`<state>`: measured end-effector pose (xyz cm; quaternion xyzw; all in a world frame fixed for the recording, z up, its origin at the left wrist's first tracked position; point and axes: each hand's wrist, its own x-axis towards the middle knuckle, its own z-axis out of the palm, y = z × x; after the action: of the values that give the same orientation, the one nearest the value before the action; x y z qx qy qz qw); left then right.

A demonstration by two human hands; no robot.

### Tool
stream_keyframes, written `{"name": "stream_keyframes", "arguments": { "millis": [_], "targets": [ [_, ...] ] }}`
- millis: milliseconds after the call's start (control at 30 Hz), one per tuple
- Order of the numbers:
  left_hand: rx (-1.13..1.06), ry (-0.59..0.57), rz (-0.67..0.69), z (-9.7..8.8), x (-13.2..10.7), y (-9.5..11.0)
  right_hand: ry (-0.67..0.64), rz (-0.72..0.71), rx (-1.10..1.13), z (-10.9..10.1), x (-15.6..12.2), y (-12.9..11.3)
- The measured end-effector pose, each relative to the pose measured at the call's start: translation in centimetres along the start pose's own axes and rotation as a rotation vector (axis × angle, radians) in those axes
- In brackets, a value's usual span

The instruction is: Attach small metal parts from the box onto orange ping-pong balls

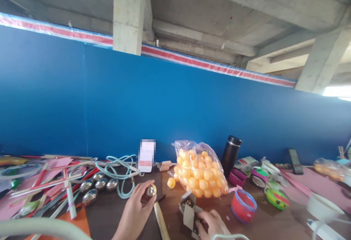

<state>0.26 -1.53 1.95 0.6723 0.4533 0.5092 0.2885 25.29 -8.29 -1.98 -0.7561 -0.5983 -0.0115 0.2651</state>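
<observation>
My left hand point(137, 209) pinches a small ball point(151, 190), part silver and part orange, just above the dark brown table point(109, 214). My right hand point(211, 225) is closed on a small open cardboard box point(188, 210) with dark bits inside, low in the view. A wooden stick point(161, 222) lies on the table between the two hands. Behind them stands a clear plastic bag of orange balls point(199, 174), with one loose orange ball point(171, 182) beside it on the left.
Several silver half-shells point(95, 187) and a pale green cord point(122, 176) lie at left among pink and red strips point(41, 181). A black flask point(230, 155), coloured tape rolls point(243, 205), a phone point(295, 161) and a blue wall point(175, 108) lie behind.
</observation>
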Motion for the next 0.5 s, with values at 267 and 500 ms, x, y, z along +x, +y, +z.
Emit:
{"name": "stream_keyframes", "arguments": {
  "millis": [267, 500],
  "targets": [
    [-0.003, -0.006, 0.014, 0.0, -0.1, 0.2, -0.030, 0.052, -0.022, 0.1, -0.3, -1.0],
    [0.004, -0.043, 0.005, -0.1, -0.1, 0.1, 0.012, 0.053, 0.034, 0.0, -0.3, -1.1]
  ]
}}
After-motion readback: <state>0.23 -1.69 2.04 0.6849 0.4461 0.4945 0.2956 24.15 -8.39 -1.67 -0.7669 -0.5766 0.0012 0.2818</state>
